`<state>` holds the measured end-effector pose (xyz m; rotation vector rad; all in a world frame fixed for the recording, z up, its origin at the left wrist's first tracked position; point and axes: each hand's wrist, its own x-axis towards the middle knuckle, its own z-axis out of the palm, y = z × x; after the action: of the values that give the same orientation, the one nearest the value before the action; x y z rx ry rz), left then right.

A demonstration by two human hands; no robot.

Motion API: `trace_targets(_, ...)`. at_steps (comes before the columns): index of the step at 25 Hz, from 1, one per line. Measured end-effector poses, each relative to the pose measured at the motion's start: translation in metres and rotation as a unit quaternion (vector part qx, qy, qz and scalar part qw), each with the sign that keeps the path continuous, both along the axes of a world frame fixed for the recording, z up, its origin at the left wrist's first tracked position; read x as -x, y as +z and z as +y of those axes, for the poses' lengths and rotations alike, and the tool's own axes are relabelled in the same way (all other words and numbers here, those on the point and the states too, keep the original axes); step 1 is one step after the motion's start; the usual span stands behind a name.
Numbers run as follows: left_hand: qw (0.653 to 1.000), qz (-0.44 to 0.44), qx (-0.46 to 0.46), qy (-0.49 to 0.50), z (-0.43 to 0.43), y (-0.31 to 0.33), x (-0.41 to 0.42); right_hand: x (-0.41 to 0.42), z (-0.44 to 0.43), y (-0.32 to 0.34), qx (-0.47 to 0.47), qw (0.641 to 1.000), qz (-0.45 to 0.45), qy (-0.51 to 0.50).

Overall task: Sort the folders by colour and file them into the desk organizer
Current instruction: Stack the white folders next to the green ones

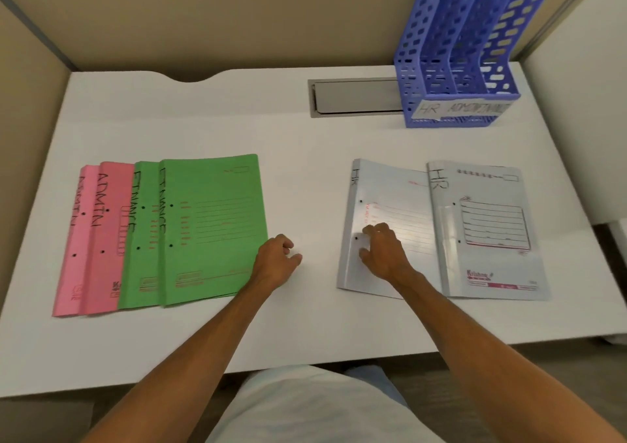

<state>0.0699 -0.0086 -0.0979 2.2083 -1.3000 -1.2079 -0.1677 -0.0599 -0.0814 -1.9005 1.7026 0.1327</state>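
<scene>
The blue organizer (pixel 464 52) runs off the top edge; overlapped pink folders (pixel 91 239) show only strips.

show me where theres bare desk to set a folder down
Free: the strip between the green folders and white folders, and the back left of the white desk. Crowded: back right, by the blue perforated organizer and grey cable hatch.

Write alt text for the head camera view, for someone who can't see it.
A person's left hand rests beside fanned green folders and pink folders, while the right hand presses on one of two white folders. A blue desk organizer stands empty at the white desk's far right.
</scene>
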Motion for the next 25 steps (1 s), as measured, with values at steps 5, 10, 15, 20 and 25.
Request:
trace_targets(5, 0.991, 0.069, -0.111, 0.010, -0.011, -0.007, 0.083, 0.068, 0.002, -0.008, -0.056, 0.998, 0.029, -0.020)
trace_targets(10, 0.976, 0.118, -0.150, 0.102, -0.023, -0.012, 0.119, 0.100, -0.004, -0.013, -0.063, 0.998, -0.017, 0.003)
trace_targets(15, 0.981, 0.099, -0.137, 0.097, -0.029, -0.004, 0.140, 0.106, -0.013, -0.013, -0.049, 0.998, -0.041, -0.008)
trace_targets(20, 0.976, 0.123, -0.134, 0.121, -0.040, 0.009, 0.140, 0.114, -0.023, -0.011, -0.022, 0.994, -0.085, -0.064)
trace_targets(25, 0.968, 0.210, -0.089, 0.103, -0.051, 0.026, 0.102, 0.105, -0.034, -0.007, -0.001, 0.980, -0.118, -0.158)
